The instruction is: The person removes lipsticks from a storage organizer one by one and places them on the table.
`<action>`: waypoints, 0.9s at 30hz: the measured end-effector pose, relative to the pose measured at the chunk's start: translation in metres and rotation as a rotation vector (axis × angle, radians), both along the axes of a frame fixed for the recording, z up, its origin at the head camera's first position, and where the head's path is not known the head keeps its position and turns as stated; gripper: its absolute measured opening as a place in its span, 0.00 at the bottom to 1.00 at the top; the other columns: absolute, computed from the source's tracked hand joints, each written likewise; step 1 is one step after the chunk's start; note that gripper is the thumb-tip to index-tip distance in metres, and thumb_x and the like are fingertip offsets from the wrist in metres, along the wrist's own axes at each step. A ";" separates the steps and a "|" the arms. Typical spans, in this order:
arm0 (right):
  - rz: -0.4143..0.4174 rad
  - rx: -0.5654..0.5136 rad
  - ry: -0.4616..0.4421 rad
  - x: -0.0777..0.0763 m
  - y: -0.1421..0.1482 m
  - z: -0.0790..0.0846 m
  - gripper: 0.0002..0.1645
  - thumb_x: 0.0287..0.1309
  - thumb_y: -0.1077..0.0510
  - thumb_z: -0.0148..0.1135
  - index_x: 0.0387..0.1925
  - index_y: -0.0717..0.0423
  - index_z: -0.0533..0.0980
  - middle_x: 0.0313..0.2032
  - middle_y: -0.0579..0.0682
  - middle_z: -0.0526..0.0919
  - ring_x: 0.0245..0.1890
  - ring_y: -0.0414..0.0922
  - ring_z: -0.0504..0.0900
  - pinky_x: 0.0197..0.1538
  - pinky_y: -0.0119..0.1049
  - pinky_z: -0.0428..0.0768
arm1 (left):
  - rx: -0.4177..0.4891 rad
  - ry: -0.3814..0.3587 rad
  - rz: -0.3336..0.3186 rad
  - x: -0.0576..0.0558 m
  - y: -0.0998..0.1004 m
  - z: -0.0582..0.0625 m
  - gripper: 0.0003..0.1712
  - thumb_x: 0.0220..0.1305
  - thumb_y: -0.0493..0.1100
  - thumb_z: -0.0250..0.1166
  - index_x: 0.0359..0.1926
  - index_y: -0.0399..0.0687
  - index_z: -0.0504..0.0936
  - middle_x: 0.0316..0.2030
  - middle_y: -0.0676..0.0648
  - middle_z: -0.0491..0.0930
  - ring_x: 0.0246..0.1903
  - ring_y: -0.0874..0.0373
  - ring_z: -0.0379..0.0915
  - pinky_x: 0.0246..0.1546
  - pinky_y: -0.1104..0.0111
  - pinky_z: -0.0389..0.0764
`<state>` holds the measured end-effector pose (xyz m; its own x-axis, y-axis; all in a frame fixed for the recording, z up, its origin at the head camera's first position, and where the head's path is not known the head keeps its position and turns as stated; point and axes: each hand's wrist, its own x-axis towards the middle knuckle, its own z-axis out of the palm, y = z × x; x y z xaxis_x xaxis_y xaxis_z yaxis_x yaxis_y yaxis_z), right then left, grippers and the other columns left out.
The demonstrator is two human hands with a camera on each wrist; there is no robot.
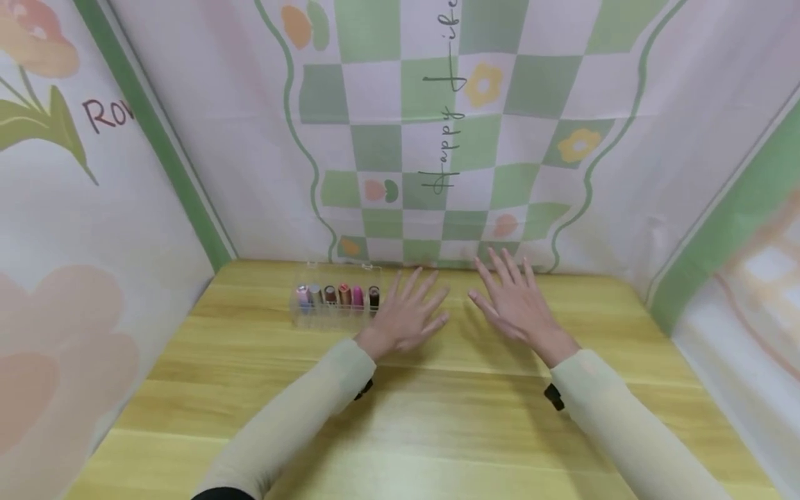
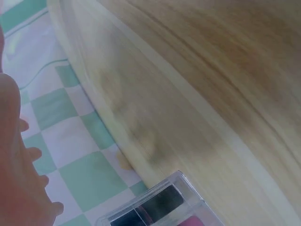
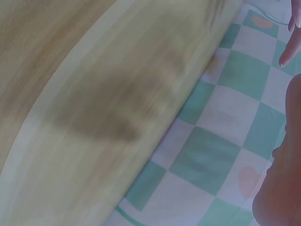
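Observation:
My left hand (image 1: 406, 316) hovers over the far part of the table with its fingers spread, holding nothing. Beside it on the left stands a clear plastic organizer (image 1: 331, 319) with a row of several lipsticks (image 1: 344, 294) in pink, silver, brown, red and black. In the left wrist view the corner of the organizer (image 2: 181, 181) shows below, near the hand (image 2: 23, 165). To the right, my right hand (image 1: 517, 309) is spread the same way, palm down and holding nothing; its shadow falls on the wood in the right wrist view.
The wooden table (image 1: 425, 430) reaches back to a hanging cloth (image 1: 431, 146) with green and white checks and the words "Happy Life". Printed cloth panels (image 1: 69, 278) flank both sides. A black band (image 1: 553, 397) shows at the right wrist.

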<state>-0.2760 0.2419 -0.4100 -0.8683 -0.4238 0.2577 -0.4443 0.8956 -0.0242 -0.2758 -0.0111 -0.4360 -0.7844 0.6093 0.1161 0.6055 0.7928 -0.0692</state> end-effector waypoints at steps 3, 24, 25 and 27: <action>0.012 -0.017 -0.003 0.003 0.000 0.000 0.43 0.79 0.35 0.35 0.81 0.54 0.48 0.80 0.64 0.43 0.80 0.65 0.39 0.78 0.64 0.29 | -0.001 0.018 -0.024 0.003 -0.001 0.000 0.38 0.79 0.68 0.26 0.83 0.64 0.45 0.82 0.47 0.43 0.80 0.40 0.35 0.77 0.38 0.40; 0.063 -0.071 -0.001 0.009 -0.008 0.001 0.40 0.79 0.38 0.40 0.80 0.55 0.52 0.79 0.64 0.49 0.79 0.65 0.43 0.77 0.68 0.41 | 0.030 0.042 -0.119 0.015 -0.014 0.002 0.36 0.80 0.67 0.30 0.81 0.62 0.55 0.80 0.46 0.53 0.78 0.40 0.47 0.76 0.40 0.47; 0.065 -0.071 0.000 0.009 -0.009 0.001 0.40 0.79 0.38 0.40 0.80 0.55 0.52 0.79 0.64 0.49 0.79 0.65 0.44 0.77 0.68 0.42 | 0.034 0.038 -0.121 0.016 -0.015 0.002 0.36 0.80 0.67 0.31 0.80 0.61 0.56 0.80 0.46 0.53 0.78 0.39 0.47 0.76 0.40 0.48; 0.071 -0.076 -0.005 0.008 -0.012 0.000 0.40 0.79 0.38 0.40 0.80 0.56 0.53 0.79 0.64 0.50 0.79 0.65 0.44 0.77 0.68 0.42 | 0.040 0.029 -0.124 0.017 -0.018 0.001 0.36 0.80 0.66 0.32 0.80 0.60 0.58 0.80 0.46 0.54 0.77 0.39 0.48 0.76 0.40 0.50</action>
<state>-0.2679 0.2304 -0.4097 -0.8379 -0.4639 0.2875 -0.5065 0.8572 -0.0931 -0.2587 -0.0289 -0.4348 -0.6992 0.6958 0.1640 0.6973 0.7144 -0.0583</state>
